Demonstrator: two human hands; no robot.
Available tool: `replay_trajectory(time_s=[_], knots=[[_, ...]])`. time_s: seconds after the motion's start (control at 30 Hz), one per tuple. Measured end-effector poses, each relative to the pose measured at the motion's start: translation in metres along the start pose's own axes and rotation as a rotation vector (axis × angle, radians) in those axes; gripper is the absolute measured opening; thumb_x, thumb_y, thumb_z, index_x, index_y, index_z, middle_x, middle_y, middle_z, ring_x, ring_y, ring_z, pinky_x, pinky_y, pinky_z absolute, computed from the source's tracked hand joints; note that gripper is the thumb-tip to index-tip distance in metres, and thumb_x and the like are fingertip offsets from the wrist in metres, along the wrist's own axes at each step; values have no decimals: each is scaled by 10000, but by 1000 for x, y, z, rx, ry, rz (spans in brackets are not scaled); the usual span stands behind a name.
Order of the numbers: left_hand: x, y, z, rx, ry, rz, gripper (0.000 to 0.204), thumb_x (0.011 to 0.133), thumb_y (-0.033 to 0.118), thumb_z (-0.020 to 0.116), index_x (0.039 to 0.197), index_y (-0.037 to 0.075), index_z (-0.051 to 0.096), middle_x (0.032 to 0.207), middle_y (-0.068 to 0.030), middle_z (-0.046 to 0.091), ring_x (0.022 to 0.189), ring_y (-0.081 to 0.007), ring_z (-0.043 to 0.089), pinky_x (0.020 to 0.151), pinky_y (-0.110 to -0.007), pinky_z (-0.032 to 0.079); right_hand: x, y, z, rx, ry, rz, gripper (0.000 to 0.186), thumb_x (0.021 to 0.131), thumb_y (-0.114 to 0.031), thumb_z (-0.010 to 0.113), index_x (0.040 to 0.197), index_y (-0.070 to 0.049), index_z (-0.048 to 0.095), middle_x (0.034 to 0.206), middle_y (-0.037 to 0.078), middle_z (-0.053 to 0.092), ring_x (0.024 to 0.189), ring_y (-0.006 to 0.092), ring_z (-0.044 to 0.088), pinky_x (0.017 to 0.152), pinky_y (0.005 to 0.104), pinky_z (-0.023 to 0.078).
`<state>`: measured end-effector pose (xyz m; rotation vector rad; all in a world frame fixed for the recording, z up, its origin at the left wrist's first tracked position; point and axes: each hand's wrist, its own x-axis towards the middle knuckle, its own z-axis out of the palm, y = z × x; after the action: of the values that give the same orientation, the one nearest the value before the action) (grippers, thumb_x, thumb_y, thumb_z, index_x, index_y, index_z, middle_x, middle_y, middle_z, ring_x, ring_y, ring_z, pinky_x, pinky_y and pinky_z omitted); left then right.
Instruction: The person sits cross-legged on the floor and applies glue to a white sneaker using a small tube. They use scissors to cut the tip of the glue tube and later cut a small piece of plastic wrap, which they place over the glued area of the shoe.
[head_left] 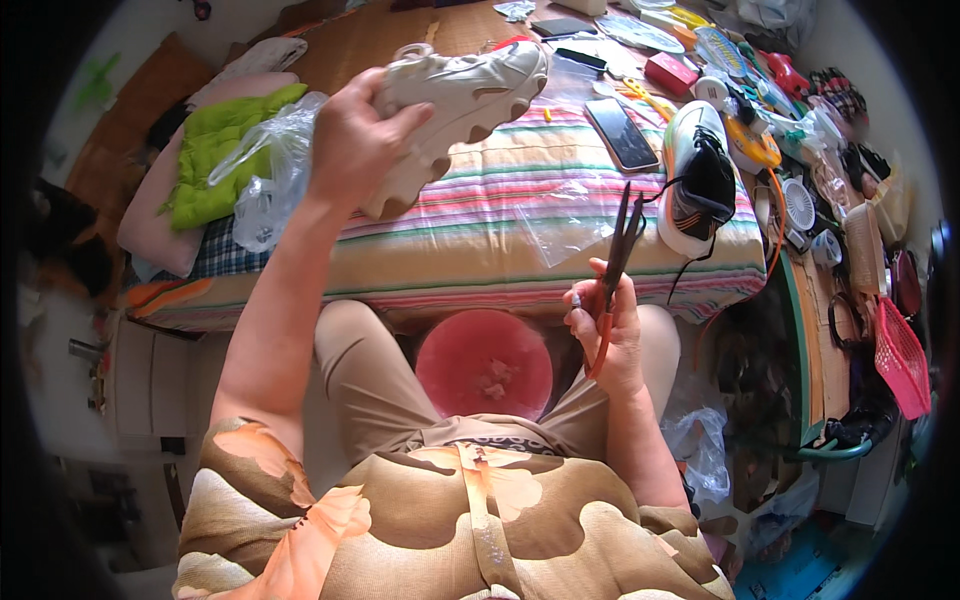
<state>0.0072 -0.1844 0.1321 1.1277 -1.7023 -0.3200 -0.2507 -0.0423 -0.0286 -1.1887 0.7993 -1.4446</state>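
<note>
My left hand (362,135) grips a cream-white sneaker (462,92) by its heel end and holds it up over the striped bedcover (450,235), toe pointing right. A pair of scissors (622,245) with dark blades and orange-red handles is in my right hand (615,325), blades upward and slightly parted. Just right of the blades rests a white running shoe (697,180) with a black lining and loose black laces. A clear plastic bag (568,222) lies flat on the cover, left of the scissors. Between my knees stands a red basin (485,362) with pale scraps inside.
A dark-screened smartphone (621,133) lies beyond the scissors. At left are a green cushion (225,150) and a crumpled plastic bag (268,180). Small goods crowd the right side, among them a red box (670,73) and a pink basket (902,358).
</note>
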Motion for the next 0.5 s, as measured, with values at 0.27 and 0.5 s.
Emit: replay_trajectory(time_s=[0.27, 0.5], knots=[[-156, 61, -99, -202, 138, -379, 200, 841, 1, 684, 1033, -6, 630, 923, -22, 671, 820, -65, 594, 752, -218, 481, 7, -8, 23, 5, -115, 61, 575, 865, 102, 483, 1388, -95, 349, 967, 31, 525, 754, 58, 516, 660, 195, 461], [-232, 36, -91, 107, 289, -370, 199, 820, 20, 711, 995, 6, 619, 827, 24, 648, 703, -22, 538, 615, -212, 448, 16, -5, 95, 74, -218, -13, 550, 863, 107, 526, 1363, -86, 399, 902, -35, 464, 724, 17, 423, 629, 144, 366]])
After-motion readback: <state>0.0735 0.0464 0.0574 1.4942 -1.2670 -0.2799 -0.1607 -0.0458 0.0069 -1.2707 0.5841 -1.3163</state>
